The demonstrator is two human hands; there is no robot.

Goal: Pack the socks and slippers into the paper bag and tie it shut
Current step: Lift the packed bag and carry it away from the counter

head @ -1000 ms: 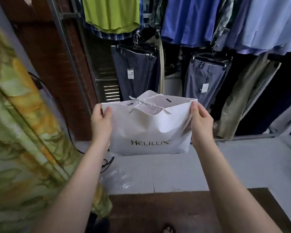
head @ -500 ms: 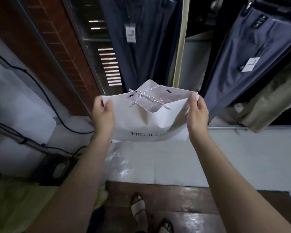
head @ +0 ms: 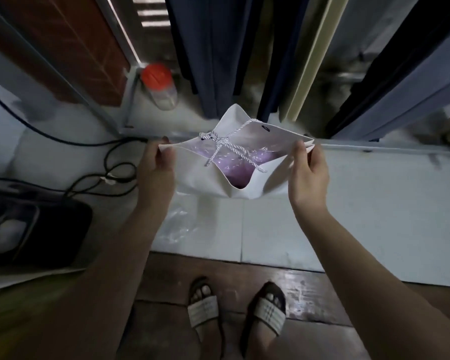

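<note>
Tilting paper bag (head: 247, 189), mouth now upward.

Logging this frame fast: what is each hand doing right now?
Left hand: closed, pinching the paper bag at its left top corner.
Right hand: closed, pinching the bag's right top corner.

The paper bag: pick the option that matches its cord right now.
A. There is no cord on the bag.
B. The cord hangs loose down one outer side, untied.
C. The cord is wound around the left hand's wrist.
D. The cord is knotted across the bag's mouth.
D: the twisted cord is tied in a knot over the mouth of the paper bag, which the left hand and right hand hold by its two ends.
</note>
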